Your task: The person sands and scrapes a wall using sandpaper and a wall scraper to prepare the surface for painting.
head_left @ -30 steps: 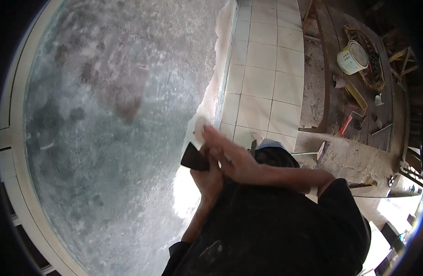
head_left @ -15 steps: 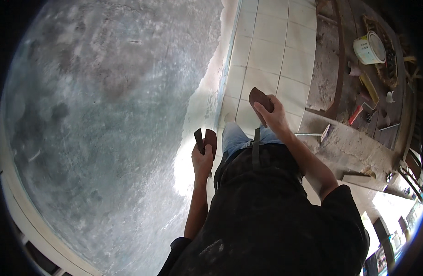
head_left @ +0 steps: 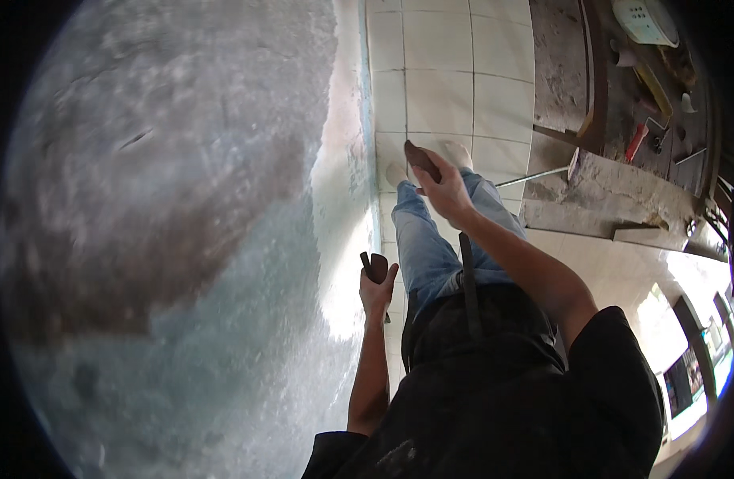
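Observation:
In front of my thighs, my right hand [head_left: 451, 195] is closed on a curved piece of brown sandpaper [head_left: 424, 161], which sticks out past the fingers to the upper left. Lower and to the left, my left hand [head_left: 375, 298] grips a second piece of brown sandpaper [head_left: 379, 268], together with a narrow dark strip [head_left: 365, 262] whose kind I cannot make out. Both pieces are held in the air. Beside my left hand rises a large grey wall [head_left: 223, 120] with a pale, ragged band along its border.
Pale floor tiles [head_left: 435, 96] lie under my bare feet. At the right, dusty boards [head_left: 614, 191] hold a paint roller with a red handle [head_left: 637, 144]. A white bucket [head_left: 648, 22] stands farther up, and a thin metal rod [head_left: 534, 176] juts toward my leg.
The view has swung, bringing my legs and feet into sight and moving the bucket up. My right hand has reached farther from my body. Less of the left sandpaper shows.

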### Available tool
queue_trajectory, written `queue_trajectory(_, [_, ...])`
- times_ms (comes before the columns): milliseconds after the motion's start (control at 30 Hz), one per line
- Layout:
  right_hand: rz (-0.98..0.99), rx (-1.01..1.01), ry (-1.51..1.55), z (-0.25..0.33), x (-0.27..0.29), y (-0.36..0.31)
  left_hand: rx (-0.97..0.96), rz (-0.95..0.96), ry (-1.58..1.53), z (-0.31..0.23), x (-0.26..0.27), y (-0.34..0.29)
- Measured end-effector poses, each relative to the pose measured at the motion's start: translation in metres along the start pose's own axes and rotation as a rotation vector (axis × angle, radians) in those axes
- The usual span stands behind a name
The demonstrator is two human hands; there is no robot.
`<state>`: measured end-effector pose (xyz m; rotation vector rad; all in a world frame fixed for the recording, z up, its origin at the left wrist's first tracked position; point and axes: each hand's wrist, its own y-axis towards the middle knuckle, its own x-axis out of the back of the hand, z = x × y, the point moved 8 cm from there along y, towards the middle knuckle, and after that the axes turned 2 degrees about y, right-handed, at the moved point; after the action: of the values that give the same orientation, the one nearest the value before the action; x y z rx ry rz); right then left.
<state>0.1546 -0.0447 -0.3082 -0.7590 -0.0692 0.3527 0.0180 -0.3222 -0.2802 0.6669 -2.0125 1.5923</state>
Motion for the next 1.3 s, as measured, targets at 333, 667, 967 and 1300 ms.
queue_trajectory(333, [0.168,-0.141,0.013,-0.076,-0.123,0.033,0.142,-0.084,0.226,0.064,-0.086,0.091])
queue_trajectory(667, [0.113,0.005,0.071,-0.094,-0.197,0.041,-0.025,-0.034,0.197,0.005,-0.103,0.139])
queue_trajectory(967, [0.033,0.015,-0.067,-0.135,-0.150,0.049,0.432,0.225,-0.691,0.056,-0.046,0.130])
queue_trajectory(1300, [0.399,0.099,-0.160,-0.159,-0.152,0.004,0.328,0.524,-0.978,-0.022,-0.039,0.138])
